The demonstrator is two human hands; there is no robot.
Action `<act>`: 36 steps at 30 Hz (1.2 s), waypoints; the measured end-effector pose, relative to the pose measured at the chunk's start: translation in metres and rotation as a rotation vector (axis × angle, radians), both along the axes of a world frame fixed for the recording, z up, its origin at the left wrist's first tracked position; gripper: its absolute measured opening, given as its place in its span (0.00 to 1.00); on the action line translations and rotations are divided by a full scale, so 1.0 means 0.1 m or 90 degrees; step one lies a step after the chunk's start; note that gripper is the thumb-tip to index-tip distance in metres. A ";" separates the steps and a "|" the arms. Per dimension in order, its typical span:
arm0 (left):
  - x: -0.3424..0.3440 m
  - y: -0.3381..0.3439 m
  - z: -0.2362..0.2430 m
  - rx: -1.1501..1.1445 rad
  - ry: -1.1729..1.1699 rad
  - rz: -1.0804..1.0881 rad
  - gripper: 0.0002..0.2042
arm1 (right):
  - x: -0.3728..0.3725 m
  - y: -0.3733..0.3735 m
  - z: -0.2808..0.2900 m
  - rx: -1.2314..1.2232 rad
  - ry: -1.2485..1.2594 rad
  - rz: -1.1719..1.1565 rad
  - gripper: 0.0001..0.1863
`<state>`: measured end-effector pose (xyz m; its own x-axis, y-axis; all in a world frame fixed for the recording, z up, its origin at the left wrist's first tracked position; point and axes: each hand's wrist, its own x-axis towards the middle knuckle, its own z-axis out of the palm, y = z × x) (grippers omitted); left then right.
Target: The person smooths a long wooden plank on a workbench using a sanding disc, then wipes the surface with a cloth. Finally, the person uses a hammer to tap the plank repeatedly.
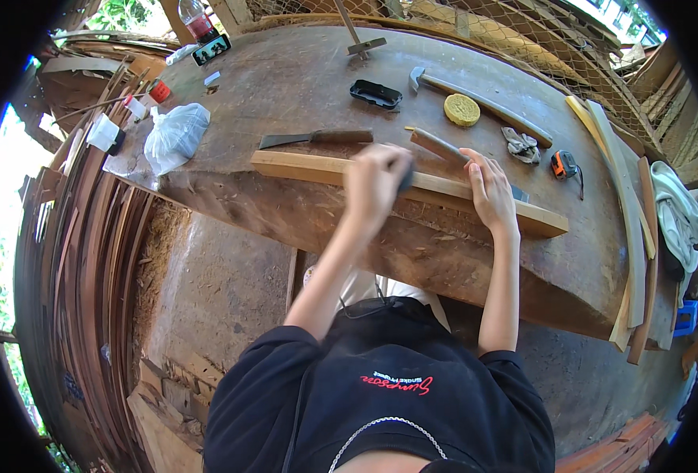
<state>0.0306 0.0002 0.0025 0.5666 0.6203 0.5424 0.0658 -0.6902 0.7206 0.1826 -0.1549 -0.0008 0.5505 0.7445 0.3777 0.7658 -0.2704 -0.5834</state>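
Note:
A long light-brown wooden strip lies along the table's near edge. My left hand, smeared by motion, is a fist over its middle. A dark flat piece sticks out on that fist's right side; its kind is too blurred to tell. My right hand grips the strip toward its right end, fingers reaching over the top. Just beyond those fingers lies a tool with a wooden handle; a grey blade shows on the hand's other side. Behind the strip's left part rests a wood-handled flat blade tool.
Across the table lie a hammer, yellow round tin, black case, crumpled cloth and orange tape measure. A plastic bag sits left. Long boards cross the right end. Stacked planks stand left.

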 end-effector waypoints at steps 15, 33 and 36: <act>0.20 -0.31 -0.04 0.018 0.017 -0.003 0.06 | -0.04 0.05 0.00 -0.004 0.007 0.001 0.20; -0.06 0.05 0.03 0.001 0.025 -0.002 0.06 | -0.05 0.07 -0.02 -0.032 0.005 -0.033 0.21; 0.18 -0.34 -0.03 -0.005 0.027 -0.069 0.06 | -0.02 0.06 -0.04 -0.025 0.014 -0.015 0.21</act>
